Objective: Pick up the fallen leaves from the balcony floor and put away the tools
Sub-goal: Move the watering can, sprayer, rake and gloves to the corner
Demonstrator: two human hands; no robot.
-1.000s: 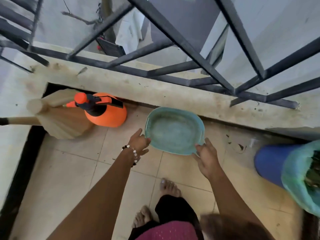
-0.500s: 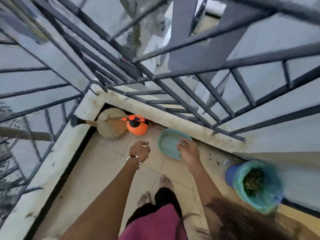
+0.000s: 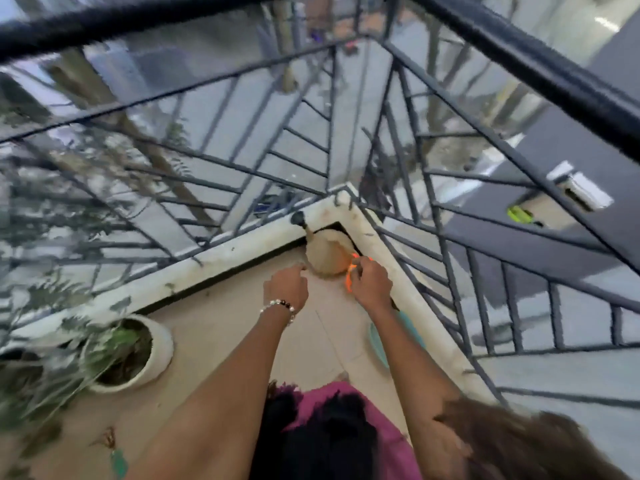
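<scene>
As both arms reach toward the far corner of the balcony, the head view shows the right hand (image 3: 369, 282) lying over an orange sprayer (image 3: 350, 276), of which only slivers of colour show beside the fingers; whether the hand is clamped on it cannot be told through the blur. The left hand (image 3: 286, 284), with a beaded bracelet (image 3: 278, 306) at the wrist, hovers loosely curled and holding nothing, just beside the pale broom head (image 3: 328, 252). One broom is visible, tucked into the corner under the white ledge (image 3: 221, 258), its dark handle end (image 3: 298, 218) resting on that ledge, probably so that it stays clear of the walking space. One teal basin (image 3: 378, 344) lies along the right ledge, largely hidden by the right forearm. One white plant pot (image 3: 162, 344) stands at the near left, beside blurred foliage. Two hands, one sprayer, one broom, one basin; no fallen leaves can be made out on the tiled floor (image 3: 214, 341). The tools appear gathered in the corner as their storage place.
</scene>
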